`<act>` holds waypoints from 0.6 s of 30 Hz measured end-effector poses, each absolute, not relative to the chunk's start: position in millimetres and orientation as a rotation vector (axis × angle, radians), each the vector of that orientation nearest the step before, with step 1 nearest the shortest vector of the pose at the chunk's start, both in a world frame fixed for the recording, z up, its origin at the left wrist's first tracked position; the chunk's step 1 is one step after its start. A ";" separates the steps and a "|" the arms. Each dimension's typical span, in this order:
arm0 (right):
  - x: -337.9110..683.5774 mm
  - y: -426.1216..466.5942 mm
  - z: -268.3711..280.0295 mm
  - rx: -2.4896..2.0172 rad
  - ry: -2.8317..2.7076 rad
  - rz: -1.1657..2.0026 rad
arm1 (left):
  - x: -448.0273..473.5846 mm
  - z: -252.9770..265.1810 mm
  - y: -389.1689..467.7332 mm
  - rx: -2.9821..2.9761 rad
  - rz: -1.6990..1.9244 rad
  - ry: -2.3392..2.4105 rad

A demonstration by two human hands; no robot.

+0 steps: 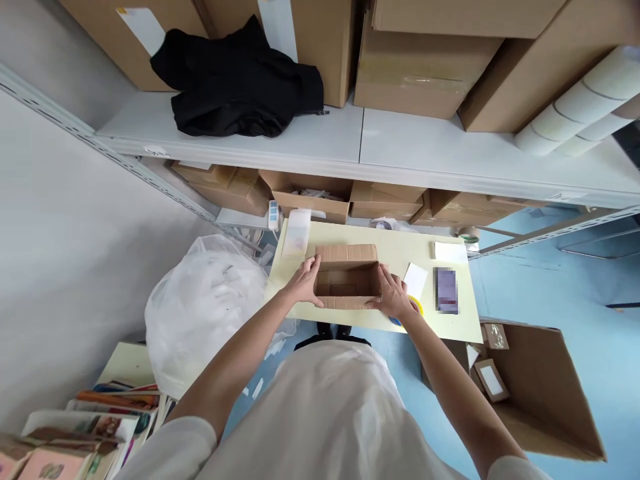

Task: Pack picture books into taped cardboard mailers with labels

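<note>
A small brown cardboard box (pixel 347 252) stands on the pale yellow table (pixel 360 323), its top flaps folded outward and its inside bare. My left hand (pixel 304 281) grips the box's left end, thumb toward the near side. At the opposite end my right hand (pixel 393 292) clasps the box, fingers along the wall. Partly hidden under my right wrist is a yellow and blue tape roll (pixel 415 305). Just beyond that hand lies a white card (pixel 415 280).
A pixelated purple item (pixel 446 291) and white paper stack (pixel 450 252) sit on the right. A large carton (pixel 545 387) holds small boxes on the floor. Left of the table is a stuffed clear plastic bag (pixel 205 313). Shelving (pixel 320 143) with cartons spans the back.
</note>
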State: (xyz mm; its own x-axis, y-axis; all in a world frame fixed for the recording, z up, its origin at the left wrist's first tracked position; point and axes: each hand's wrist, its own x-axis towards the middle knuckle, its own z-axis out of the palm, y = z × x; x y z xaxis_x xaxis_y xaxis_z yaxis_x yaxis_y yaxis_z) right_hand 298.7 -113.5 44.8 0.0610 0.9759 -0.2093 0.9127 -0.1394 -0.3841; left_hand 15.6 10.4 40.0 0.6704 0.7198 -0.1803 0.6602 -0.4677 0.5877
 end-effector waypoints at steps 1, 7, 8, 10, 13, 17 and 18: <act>298.9 -116.0 41.5 -2.166 -1.935 0.607 | 16.5 37.8 9.6 2.232 0.140 1.052; 303.6 -122.8 18.0 -2.026 -1.736 0.735 | 19.4 35.2 2.0 2.147 0.199 1.084; 303.4 -123.7 14.7 -2.021 -1.690 0.764 | 19.0 35.6 -1.1 2.142 0.204 1.085; 301.8 -126.1 9.7 -2.019 -1.616 0.791 | 17.3 35.5 -8.7 2.122 0.219 1.100; 297.2 -130.3 6.4 -2.004 -1.564 0.805 | 13.5 33.5 -20.9 2.063 0.252 1.185; 289.2 -133.1 9.4 -1.969 -1.495 0.884 | 7.6 32.5 -31.3 2.048 0.269 1.267; 287.1 -133.2 10.9 -1.956 -1.479 0.895 | 5.7 32.9 -32.6 2.053 0.285 1.270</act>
